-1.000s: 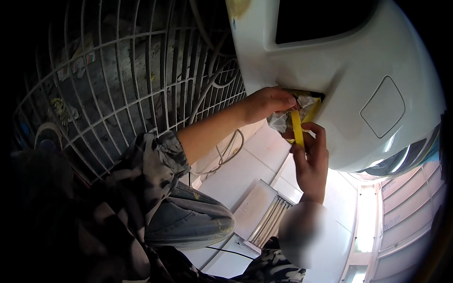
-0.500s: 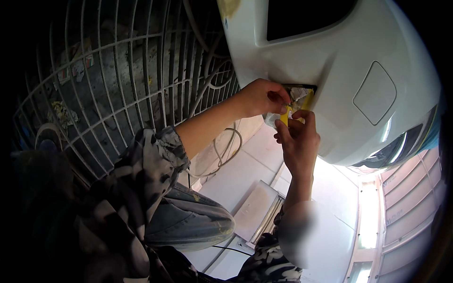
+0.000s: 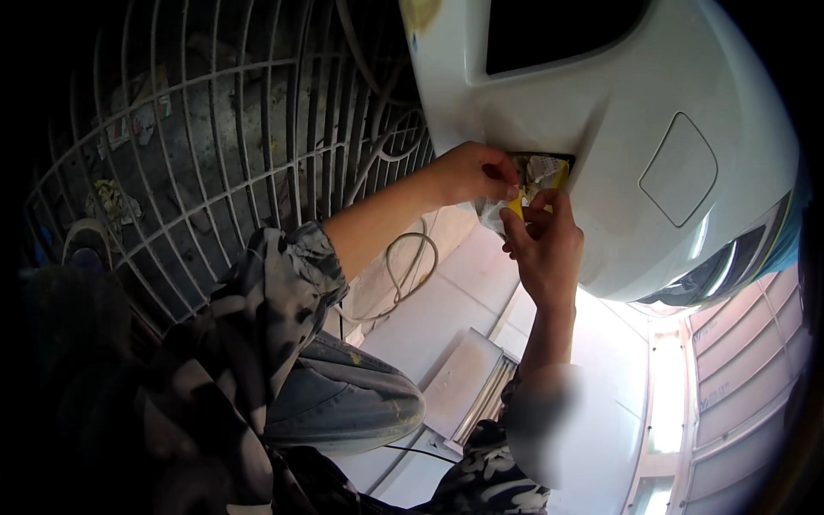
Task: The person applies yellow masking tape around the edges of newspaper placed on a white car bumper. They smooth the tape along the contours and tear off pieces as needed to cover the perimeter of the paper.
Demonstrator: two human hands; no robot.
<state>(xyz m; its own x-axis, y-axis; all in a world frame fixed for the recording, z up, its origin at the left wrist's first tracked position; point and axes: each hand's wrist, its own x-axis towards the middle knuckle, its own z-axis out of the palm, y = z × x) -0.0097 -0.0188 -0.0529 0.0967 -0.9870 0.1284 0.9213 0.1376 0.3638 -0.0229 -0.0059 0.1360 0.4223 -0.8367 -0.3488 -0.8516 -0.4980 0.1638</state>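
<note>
Before me is a white car body panel (image 3: 549, 99) with a rectangular recess near its lower edge. Paper and yellow tape (image 3: 546, 168) show inside that recess. My left hand (image 3: 475, 174) reaches in from the left, its thumb and fingers pinched on one end of a short yellow tape piece (image 3: 517, 204). From below, my right hand (image 3: 547, 251) pinches the same piece between thumb and forefinger. Crumpled clear plastic film (image 3: 492, 215) hangs just under my left fingers, beside the panel's edge; I cannot tell whether it is attached to the tape.
Metal floor grating (image 3: 215, 163) lies at the left, with scraps beneath it. A pale hose (image 3: 403, 279) loops over the floor near my knee. A window-like dark opening (image 3: 558, 34) cuts the panel above, and a bright light strip (image 3: 667, 395) stands at the lower right.
Both hands have shifted slightly left, still pinching the tape. Less of the yellow piece shows between my fingers now. The panel has hardly moved in view.
</note>
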